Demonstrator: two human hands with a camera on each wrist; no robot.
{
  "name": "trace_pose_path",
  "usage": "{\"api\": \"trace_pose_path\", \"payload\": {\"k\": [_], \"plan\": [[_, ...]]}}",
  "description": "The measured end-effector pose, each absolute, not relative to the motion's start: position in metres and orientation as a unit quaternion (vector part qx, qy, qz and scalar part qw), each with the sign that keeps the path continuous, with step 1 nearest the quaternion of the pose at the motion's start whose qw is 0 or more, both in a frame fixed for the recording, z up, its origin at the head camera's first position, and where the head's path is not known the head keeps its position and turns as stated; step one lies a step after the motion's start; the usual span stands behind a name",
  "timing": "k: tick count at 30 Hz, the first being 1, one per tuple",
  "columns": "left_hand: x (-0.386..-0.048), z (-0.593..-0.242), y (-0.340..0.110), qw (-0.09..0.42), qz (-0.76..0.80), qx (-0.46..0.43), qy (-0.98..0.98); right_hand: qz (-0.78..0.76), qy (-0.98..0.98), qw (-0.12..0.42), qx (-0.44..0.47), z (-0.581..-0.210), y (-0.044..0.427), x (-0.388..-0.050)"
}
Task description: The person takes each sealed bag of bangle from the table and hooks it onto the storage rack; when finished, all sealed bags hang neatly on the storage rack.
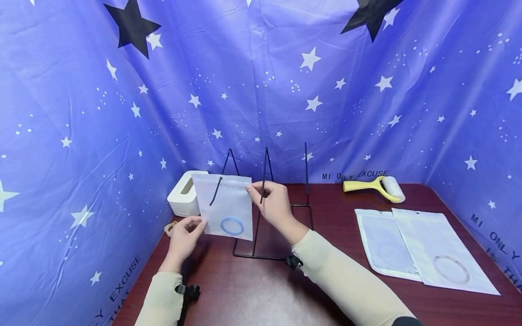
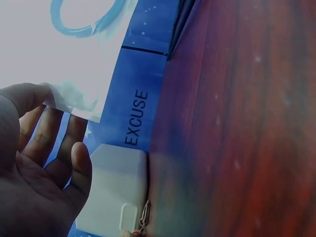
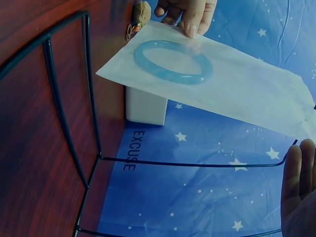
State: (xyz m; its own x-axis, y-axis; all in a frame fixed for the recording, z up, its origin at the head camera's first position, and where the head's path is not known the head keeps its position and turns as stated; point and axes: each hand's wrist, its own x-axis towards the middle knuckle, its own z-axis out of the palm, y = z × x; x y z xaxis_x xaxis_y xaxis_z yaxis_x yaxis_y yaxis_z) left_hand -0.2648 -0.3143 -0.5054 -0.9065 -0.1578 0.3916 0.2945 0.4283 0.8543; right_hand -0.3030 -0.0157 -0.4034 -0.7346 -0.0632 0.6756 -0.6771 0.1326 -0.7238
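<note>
A white pouch (image 1: 216, 213) with a light blue ring (image 1: 232, 226) showing near its bottom hangs upright at a prong of the black wire rack (image 1: 261, 257); the prong's end lies over the pouch's front. My left hand (image 1: 182, 242) pinches the pouch's lower left edge between thumb and fingers. At its upper right corner, my right hand (image 1: 275, 203) pinches the pouch beside the middle prong. The left wrist view shows the left thumb on the pouch (image 2: 59, 59) and fingers behind it. In the right wrist view the ring (image 3: 173, 61) shows through the pouch.
Behind the left hand stands a white box (image 1: 183, 194) with a slotted top, a small brown item (image 1: 169, 227) near it. On the right lie two more white pouches (image 1: 387, 244), one bearing a pale ring (image 1: 451, 269). A yellow-handled roller (image 1: 373, 185) lies at the back right.
</note>
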Motion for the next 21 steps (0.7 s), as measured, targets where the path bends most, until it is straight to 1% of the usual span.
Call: {"api": "trace_pose_path", "payload": {"k": [8, 13, 17, 21], "plan": [[-0.284, -0.508, -0.311, 0.218, -0.54, -0.034, -0.813, 0.612, -0.71, 0.242, 0.25, -0.403, -0.017, -0.32], [-0.294, -0.506, -0.309, 0.22, -0.536, -0.028, -0.815, 0.615, -0.706, 0.248, 0.249, -0.403, -0.018, -0.331], [-0.299, -0.501, -0.305, 0.22, -0.523, -0.013, -0.823, 0.615, -0.706, 0.254, 0.244, -0.401, -0.018, -0.339], [-0.306, -0.498, -0.3, 0.231, -0.511, 0.011, -0.828, 0.62, -0.706, 0.247, 0.235, -0.399, -0.02, -0.348]]}}
